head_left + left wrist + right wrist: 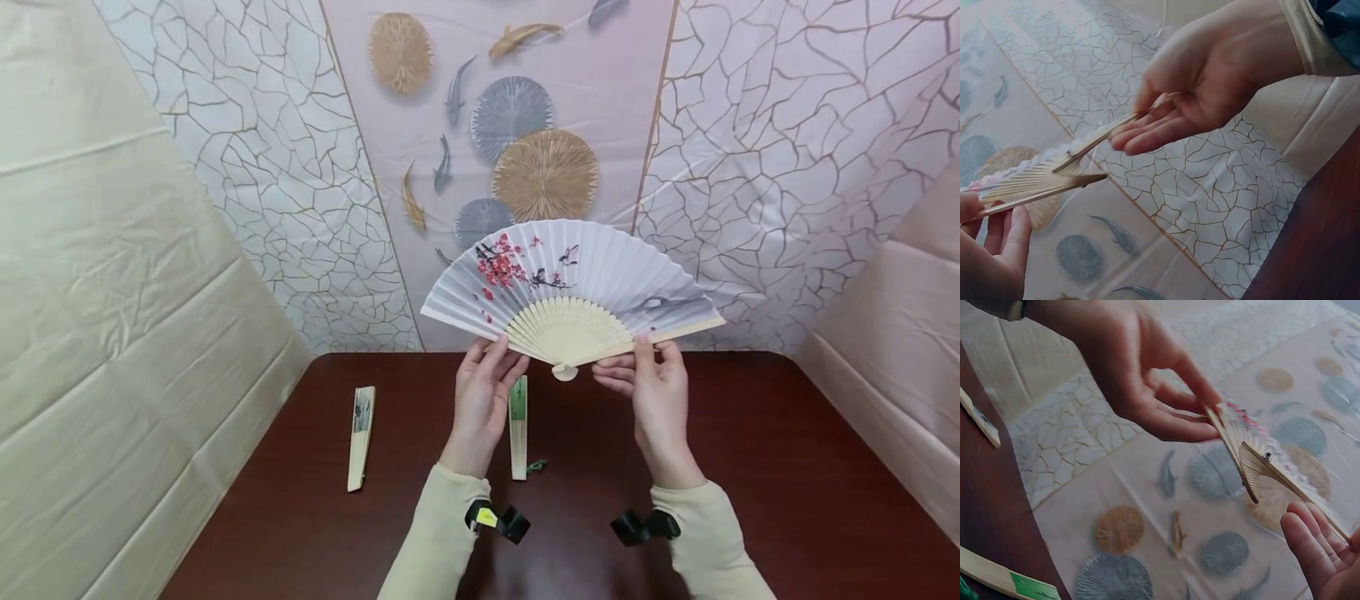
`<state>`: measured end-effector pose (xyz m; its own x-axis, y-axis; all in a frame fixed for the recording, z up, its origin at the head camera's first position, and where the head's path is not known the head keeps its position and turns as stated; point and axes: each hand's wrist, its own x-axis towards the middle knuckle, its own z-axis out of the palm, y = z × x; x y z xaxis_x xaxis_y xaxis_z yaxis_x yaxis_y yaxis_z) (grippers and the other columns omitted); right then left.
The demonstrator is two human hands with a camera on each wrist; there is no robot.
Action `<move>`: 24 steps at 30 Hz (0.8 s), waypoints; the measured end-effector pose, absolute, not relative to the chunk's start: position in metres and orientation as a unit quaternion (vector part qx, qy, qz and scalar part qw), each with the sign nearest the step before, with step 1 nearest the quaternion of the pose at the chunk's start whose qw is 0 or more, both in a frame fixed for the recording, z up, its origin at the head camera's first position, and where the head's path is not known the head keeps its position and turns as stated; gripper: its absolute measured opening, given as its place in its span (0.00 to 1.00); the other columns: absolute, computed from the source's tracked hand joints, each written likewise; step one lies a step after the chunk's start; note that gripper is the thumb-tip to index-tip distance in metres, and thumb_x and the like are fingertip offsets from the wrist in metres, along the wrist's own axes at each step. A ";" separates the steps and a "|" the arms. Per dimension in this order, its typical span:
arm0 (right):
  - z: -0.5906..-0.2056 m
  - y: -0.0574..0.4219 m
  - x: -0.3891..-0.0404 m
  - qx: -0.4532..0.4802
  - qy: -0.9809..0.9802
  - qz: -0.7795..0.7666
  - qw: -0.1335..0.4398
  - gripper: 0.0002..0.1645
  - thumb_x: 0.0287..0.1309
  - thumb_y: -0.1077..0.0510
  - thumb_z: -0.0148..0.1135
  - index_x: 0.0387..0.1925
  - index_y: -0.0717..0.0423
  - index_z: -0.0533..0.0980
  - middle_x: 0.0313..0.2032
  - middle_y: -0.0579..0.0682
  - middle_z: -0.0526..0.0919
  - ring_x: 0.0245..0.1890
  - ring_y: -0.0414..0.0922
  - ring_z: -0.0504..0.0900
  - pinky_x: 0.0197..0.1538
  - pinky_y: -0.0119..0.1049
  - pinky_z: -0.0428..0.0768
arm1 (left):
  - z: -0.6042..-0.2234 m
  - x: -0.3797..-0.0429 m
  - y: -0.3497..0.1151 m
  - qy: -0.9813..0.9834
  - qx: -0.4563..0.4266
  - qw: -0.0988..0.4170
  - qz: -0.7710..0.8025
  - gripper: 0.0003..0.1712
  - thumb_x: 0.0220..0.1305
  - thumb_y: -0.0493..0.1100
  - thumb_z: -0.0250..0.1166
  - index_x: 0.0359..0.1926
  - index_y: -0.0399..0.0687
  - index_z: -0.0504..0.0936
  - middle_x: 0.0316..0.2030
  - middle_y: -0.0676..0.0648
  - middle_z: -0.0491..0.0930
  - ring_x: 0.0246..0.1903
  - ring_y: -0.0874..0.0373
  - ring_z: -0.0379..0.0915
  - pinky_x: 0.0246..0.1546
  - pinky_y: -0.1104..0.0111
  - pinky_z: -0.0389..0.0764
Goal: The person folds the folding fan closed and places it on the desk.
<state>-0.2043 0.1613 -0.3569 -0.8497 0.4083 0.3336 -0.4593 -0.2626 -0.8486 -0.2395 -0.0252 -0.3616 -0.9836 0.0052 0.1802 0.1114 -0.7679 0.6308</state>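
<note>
A spread folding fan, pale grey with red blossoms and dark birds, is held up above the table's far edge. Its bare bamboo ribs narrow to a pivot at the bottom. My left hand pinches the left outer rib between thumb and fingers. On the other side, my right hand pinches the right outer rib the same way. The left wrist view shows the fan almost edge-on, with the right hand beyond it. The left hand appears across the fan in the right wrist view.
Two folded fans lie on the dark red table. One with a grey picture is at the left; a green one with a green tassel lies partly behind my left hand. Patterned cloth hangs behind, with cream cloth on both sides.
</note>
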 end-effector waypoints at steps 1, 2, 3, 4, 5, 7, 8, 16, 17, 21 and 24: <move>-0.358 0.159 -0.204 0.025 -0.542 0.795 0.271 0.12 0.78 0.52 0.47 0.47 0.58 0.63 0.22 0.52 0.85 0.23 0.44 0.87 0.32 0.39 0.88 | -0.362 -0.239 -0.026 -0.341 -0.086 0.029 -0.936 0.04 0.73 0.33 0.59 0.42 0.44 0.80 0.40 0.46 0.84 0.37 0.57 0.84 0.42 0.67 0.86; -0.359 0.157 -0.205 0.026 -0.546 0.793 0.269 0.12 0.78 0.52 0.47 0.47 0.58 0.63 0.22 0.52 0.85 0.23 0.43 0.87 0.32 0.39 0.88 | -0.363 -0.238 -0.027 -0.343 -0.086 0.031 -0.935 0.04 0.73 0.34 0.59 0.43 0.44 0.80 0.40 0.46 0.84 0.37 0.57 0.84 0.43 0.67 0.86; -0.360 0.155 -0.205 0.027 -0.547 0.793 0.266 0.12 0.78 0.52 0.47 0.47 0.58 0.63 0.23 0.52 0.85 0.23 0.43 0.87 0.33 0.39 0.88 | -0.364 -0.238 -0.027 -0.344 -0.085 0.035 -0.935 0.04 0.74 0.34 0.59 0.44 0.44 0.80 0.40 0.46 0.84 0.37 0.57 0.84 0.43 0.67 0.86; -0.361 0.154 -0.205 0.028 -0.548 0.793 0.264 0.12 0.78 0.52 0.47 0.48 0.58 0.64 0.23 0.52 0.85 0.23 0.43 0.87 0.33 0.39 0.88 | -0.365 -0.238 -0.029 -0.343 -0.084 0.041 -0.935 0.04 0.74 0.34 0.58 0.44 0.44 0.79 0.40 0.45 0.84 0.38 0.56 0.84 0.43 0.66 0.86; -0.362 0.152 -0.205 0.030 -0.550 0.792 0.264 0.12 0.78 0.52 0.47 0.48 0.58 0.64 0.24 0.52 0.85 0.24 0.44 0.87 0.33 0.39 0.88 | -0.366 -0.238 -0.030 -0.343 -0.085 0.046 -0.934 0.04 0.74 0.34 0.58 0.45 0.43 0.79 0.40 0.45 0.84 0.38 0.56 0.84 0.43 0.66 0.86; -0.363 0.150 -0.206 0.035 -0.551 0.792 0.262 0.12 0.78 0.52 0.48 0.49 0.57 0.64 0.26 0.53 0.85 0.25 0.44 0.88 0.34 0.39 0.88 | -0.367 -0.239 -0.032 -0.341 -0.091 0.054 -0.934 0.05 0.74 0.34 0.58 0.46 0.43 0.79 0.41 0.44 0.84 0.38 0.56 0.85 0.44 0.65 0.86; -0.363 0.150 -0.206 0.037 -0.549 0.793 0.260 0.11 0.78 0.52 0.48 0.49 0.57 0.64 0.27 0.52 0.86 0.26 0.45 0.88 0.34 0.40 0.88 | -0.367 -0.239 -0.033 -0.343 -0.095 0.057 -0.933 0.05 0.75 0.34 0.58 0.46 0.42 0.79 0.42 0.44 0.84 0.39 0.56 0.85 0.45 0.65 0.86; -0.366 0.146 -0.205 0.062 -0.528 0.823 0.200 0.13 0.75 0.61 0.53 0.56 0.57 0.67 0.38 0.49 0.88 0.37 0.45 0.89 0.47 0.47 0.86 | -0.370 -0.242 -0.040 -0.356 -0.125 0.055 -0.924 0.07 0.75 0.33 0.56 0.49 0.41 0.79 0.44 0.43 0.83 0.42 0.55 0.84 0.47 0.64 0.85; -0.366 0.146 -0.205 0.065 -0.526 0.826 0.192 0.13 0.75 0.62 0.53 0.56 0.58 0.67 0.38 0.49 0.88 0.37 0.44 0.89 0.49 0.47 0.85 | -0.370 -0.242 -0.040 -0.357 -0.126 0.057 -0.924 0.07 0.75 0.33 0.56 0.49 0.41 0.79 0.44 0.43 0.83 0.41 0.55 0.84 0.47 0.64 0.85; -0.367 0.143 -0.205 0.069 -0.504 0.842 0.180 0.12 0.73 0.67 0.53 0.55 0.59 0.67 0.39 0.49 0.88 0.40 0.43 0.88 0.51 0.46 0.84 | -0.370 -0.243 -0.042 -0.369 -0.127 0.061 -0.919 0.08 0.74 0.33 0.57 0.50 0.41 0.79 0.45 0.43 0.83 0.41 0.56 0.84 0.47 0.63 0.85; -0.367 0.141 -0.205 0.063 -0.487 0.852 0.180 0.12 0.73 0.69 0.52 0.54 0.60 0.68 0.40 0.49 0.88 0.41 0.43 0.88 0.51 0.44 0.85 | -0.371 -0.244 -0.042 -0.379 -0.128 0.058 -0.915 0.10 0.74 0.33 0.58 0.53 0.38 0.78 0.47 0.42 0.83 0.43 0.55 0.84 0.49 0.62 0.85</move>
